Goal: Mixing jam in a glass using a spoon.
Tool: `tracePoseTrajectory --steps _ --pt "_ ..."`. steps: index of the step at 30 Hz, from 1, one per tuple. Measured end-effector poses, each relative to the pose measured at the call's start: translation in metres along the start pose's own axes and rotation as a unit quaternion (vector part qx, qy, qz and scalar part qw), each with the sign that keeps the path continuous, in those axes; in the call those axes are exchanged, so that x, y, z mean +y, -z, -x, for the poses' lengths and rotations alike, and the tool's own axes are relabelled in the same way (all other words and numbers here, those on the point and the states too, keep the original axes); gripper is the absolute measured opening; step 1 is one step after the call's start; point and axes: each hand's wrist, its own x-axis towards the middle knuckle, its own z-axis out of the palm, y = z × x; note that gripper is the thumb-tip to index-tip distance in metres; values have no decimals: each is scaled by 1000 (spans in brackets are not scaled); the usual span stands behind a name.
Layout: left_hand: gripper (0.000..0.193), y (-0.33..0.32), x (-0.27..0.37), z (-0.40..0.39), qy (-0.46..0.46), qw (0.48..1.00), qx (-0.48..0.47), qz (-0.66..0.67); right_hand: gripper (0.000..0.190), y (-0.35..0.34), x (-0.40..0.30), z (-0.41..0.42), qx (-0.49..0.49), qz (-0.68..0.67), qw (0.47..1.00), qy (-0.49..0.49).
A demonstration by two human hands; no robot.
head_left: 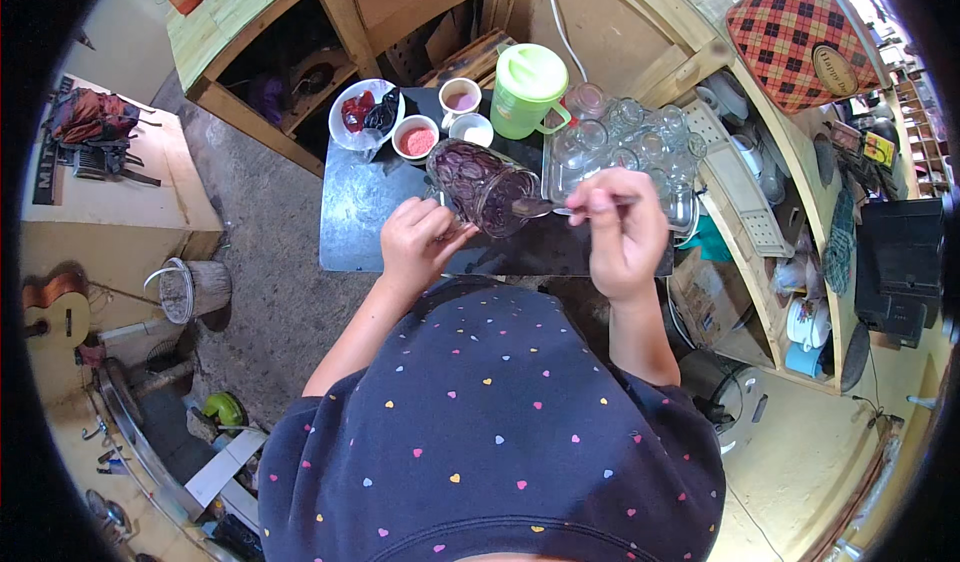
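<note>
A dimpled glass mug (472, 176) with a dark purple coating or content inside lies tilted over the table, its mouth towards the lower right. My left hand (421, 243) grips it at its left side, probably by the handle, which is mostly hidden. Between the fingers of my right hand (624, 232) is a metal spoon (534, 207), its bowl end at the mug's mouth. Behind the mug stand a cup of pink granules (417, 140), a cup with white content (472, 131) and a cup of pale purple liquid (460, 99).
A white bowl (337, 123) holds red and black plastic bags. Beside the cups is a green lidded pitcher (517, 108). Several upturned glasses crowd a metal tray (555, 179) at right. All stand on a small black table (360, 224), with wooden shelving (757, 292) to the right.
</note>
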Motion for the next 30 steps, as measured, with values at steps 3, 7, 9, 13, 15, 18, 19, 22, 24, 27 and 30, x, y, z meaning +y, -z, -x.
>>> tracePoseTrajectory --steps 3,7,9,13,15,18,19,22,24,27,30 --pt "34 -1 -1 -1 -4 1000 12 -3 7 -8 -1 2 3 -28 1000 -3" --pt "34 -4 0 -7 -30 999 24 -4 6 -23 17 10 -65 -7 998 -14" --pt "34 -4 -2 -6 -35 999 24 -11 7 -13 8 11 -46 -9 998 -29" --pt "34 -7 -4 -2 -32 999 18 -2 10 0 -8 4 75 -80 994 -1" --pt "35 -8 -3 -4 -30 999 18 3 10 -6 -7 2 75 -68 995 -8" --pt "36 -10 -1 -7 -29 999 24 2 10 -23 5 7 -27 19 994 -104" --pt "36 -11 -1 -8 -34 999 27 4 11 -28 15 9 -64 48 993 -86" --pt "37 -10 -2 -8 -41 999 28 5 11 -32 17 7 -85 98 991 -33" --pt "37 -9 -3 -7 -45 999 25 5 10 -24 14 4 -112 106 987 -53" --pt "37 -10 -5 -4 -33 999 20 16 9 -12 2 7 -24 -7 990 -137" --pt "36 -12 -8 -2 -40 999 27 14 9 -14 -4 8 -9 15 995 -101"
